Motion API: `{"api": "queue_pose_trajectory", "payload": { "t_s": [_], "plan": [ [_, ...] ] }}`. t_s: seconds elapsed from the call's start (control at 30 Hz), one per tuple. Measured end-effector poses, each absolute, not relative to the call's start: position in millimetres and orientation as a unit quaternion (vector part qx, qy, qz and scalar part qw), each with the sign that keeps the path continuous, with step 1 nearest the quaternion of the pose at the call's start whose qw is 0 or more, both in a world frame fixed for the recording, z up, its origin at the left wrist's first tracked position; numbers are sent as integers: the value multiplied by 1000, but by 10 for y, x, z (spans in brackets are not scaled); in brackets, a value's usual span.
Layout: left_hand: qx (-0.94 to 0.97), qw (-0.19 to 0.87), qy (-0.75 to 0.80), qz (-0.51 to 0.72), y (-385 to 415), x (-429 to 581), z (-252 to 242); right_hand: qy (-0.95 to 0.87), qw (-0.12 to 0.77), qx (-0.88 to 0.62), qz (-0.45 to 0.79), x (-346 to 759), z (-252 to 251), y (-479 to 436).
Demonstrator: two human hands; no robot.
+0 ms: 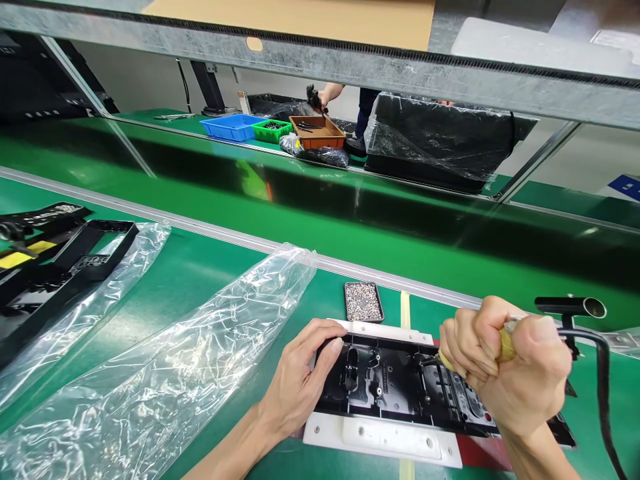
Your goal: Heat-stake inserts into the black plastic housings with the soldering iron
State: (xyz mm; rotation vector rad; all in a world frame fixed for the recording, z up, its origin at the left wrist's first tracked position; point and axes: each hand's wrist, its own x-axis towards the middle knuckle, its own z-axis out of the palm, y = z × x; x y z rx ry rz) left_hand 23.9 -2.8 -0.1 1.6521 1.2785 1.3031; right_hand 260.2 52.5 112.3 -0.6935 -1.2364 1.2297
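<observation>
A black plastic housing (pixel 400 383) lies with its ribbed inside facing up, between two white blocks (pixel 383 437) of a fixture. My left hand (pixel 305 367) holds the housing's left end, thumb on the near side and fingers over the far corner. In my right fist is a soldering iron (pixel 447 362) with a yellowish grip and a black cord. Its thin metal tip points down and left into the housing's middle; whether it touches is unclear. My right hand (pixel 510 360) covers part of the housing's right side. Beyond the fixture, a small black tray (pixel 346 303) holds many tiny metal pieces.
Clear plastic bags (pixel 200 360) and black plastic frames (pixel 95 250) lie at left. A black metal tube holder (pixel 570 307) stands at right. Behind the green belt (pixel 225 200) are blue (pixel 230 128), green and brown bins, with another person's hand (pixel 327 97). A metal shelf crosses above.
</observation>
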Motion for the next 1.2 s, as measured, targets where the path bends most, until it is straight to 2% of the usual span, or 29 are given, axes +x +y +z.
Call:
{"api": "queue_pose_trajectory", "payload": {
  "t_s": [0.23,0.5,0.9,1.2],
  "plan": [
    [669,293,462,502,-17,198,41,-527,593,-301,529,2588,1127,523],
    [780,149,323,514,-17,94,-24,-530,597,-300,523,2582,1117,517],
    [812,140,280,493,-27,139,-58,-520,593,-302,536,2575,1140,520],
    [809,110,250,521,25,166,-88,-523,596,-302,529,2610,1111,506]
  ]
}}
